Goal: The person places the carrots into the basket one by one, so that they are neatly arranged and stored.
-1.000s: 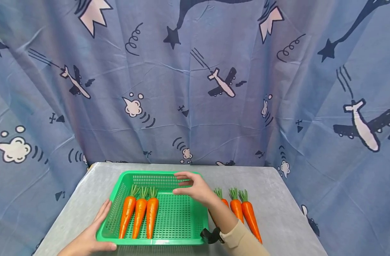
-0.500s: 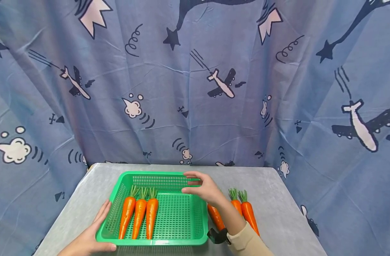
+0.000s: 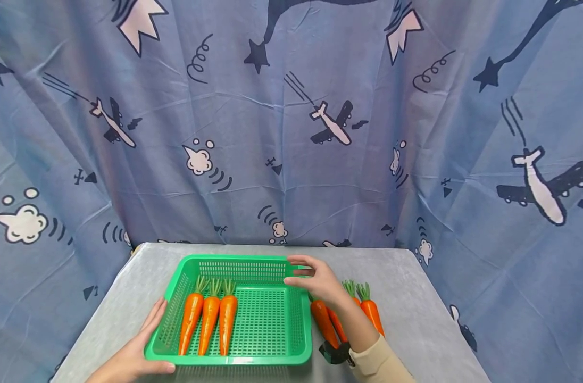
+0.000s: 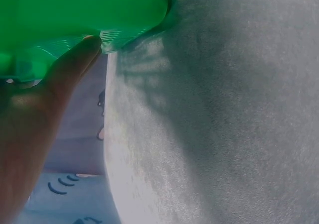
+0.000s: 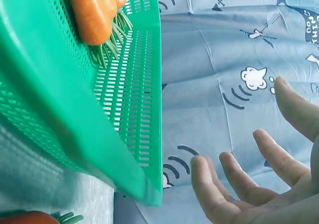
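Observation:
A green plastic basket (image 3: pixel 229 361) sits on the table, three orange carrots (image 3: pixel 209 322) with green tops lying side by side in its left half. My left hand (image 3: pixel 133 351) rests at the near left corner, fingers straight along the side and thumb against the front; the left wrist view shows the thumb (image 4: pixel 75 59) touching the green wall. My right hand (image 3: pixel 322 282) hovers by the far right corner, holding nothing; its spread fingers are apart from the rim in the right wrist view. Several more carrots (image 3: pixel 323 322) lie right of the basket, partly hidden by the right forearm.
A grey-white cloth-covered table (image 3: pixel 406 298) carries everything. Behind and around it hangs a blue curtain (image 3: pixel 253 175) printed with airplanes and stars. A black strap (image 3: pixel 333 352) circles the right wrist, beside a beige sleeve (image 3: pixel 377 364).
My right hand has moved right, from over the basket's far right part to its right edge, uncovering carrots beside the basket. My left hand, the basket and its carrots stay in place.

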A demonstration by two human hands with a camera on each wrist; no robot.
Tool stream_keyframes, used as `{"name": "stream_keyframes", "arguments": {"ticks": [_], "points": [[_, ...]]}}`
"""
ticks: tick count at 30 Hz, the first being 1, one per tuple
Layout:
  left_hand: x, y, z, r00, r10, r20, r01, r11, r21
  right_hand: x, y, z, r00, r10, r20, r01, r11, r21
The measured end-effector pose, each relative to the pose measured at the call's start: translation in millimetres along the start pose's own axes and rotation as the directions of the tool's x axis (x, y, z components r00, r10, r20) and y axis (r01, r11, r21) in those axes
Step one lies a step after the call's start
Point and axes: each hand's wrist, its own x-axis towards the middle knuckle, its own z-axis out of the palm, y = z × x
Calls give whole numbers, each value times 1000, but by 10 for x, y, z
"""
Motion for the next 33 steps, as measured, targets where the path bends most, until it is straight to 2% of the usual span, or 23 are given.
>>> {"name": "stream_keyframes", "arguments": {"ticks": [7, 11, 13, 18, 20, 31, 33], "points": [[-3, 22, -14, 998, -57, 19, 57, 998, -8, -21, 37, -60, 1000, 5, -16, -5, 1000, -1], [-13, 30, -24, 998, -63, 22, 64, 998, -14, -36, 79, -96, 999, 13, -45, -13, 1000, 4], [-10, 34, -33, 994, -99, 38, 100, 994, -32, -52, 111, -123, 998, 18, -62, -17, 1000, 5], [13, 36, -51, 987, -153, 52, 152, 988, 20, -105, 146, -205, 995, 24, -100, -25, 1000, -4], [20, 31, -48, 991, -131, 42, 129, 990, 53, -127, 149, -241, 993, 24, -117, -27, 1000, -17], [17, 6, -44, 994, -104, 35, 102, 993, 50, -208, 241, -376, 987, 32, -154, -38, 999, -35], [15, -2, -32, 994, -107, 38, 106, 994, 26, -232, 270, -404, 985, 37, -166, -46, 998, -49]]}}
